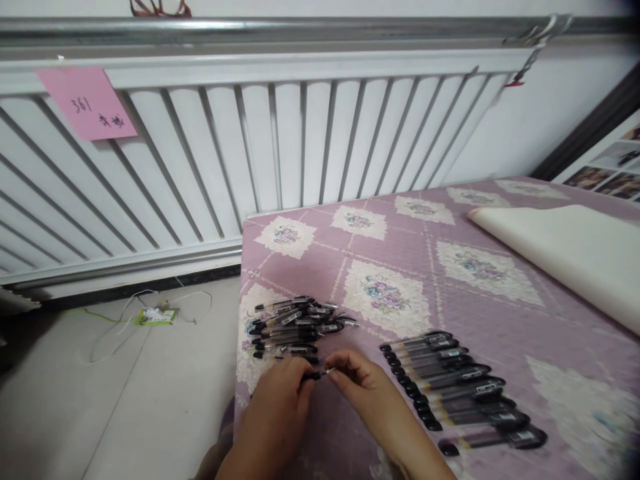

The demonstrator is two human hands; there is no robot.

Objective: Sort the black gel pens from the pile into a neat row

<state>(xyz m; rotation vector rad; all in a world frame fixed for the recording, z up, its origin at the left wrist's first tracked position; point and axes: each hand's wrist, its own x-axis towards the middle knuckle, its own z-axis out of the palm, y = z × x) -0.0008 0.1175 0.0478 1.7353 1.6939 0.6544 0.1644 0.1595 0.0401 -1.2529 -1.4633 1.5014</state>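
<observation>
My left hand (285, 395) is closed around a black pen (313, 376), most of which is hidden in the palm. Thumb and fingertips of my right hand (364, 385) pinch a small whitish piece (329, 371) at that pen's end; whether it is the tip or a separate part I cannot tell. Just beyond my hands lies a loose pile of black pens (293, 327), some crossing over others. To the right of my right hand, several clear-barrelled pens with black caps (470, 380) lie side by side in a slanting row.
A purple flowered cloth (305, 267) covers the surface under the pens. A cream folded sheet (565, 247) lies at the right. Behind stands a white radiator (285, 147) with a pink note (87, 103). A power strip (157, 316) with cables is on the floor at left.
</observation>
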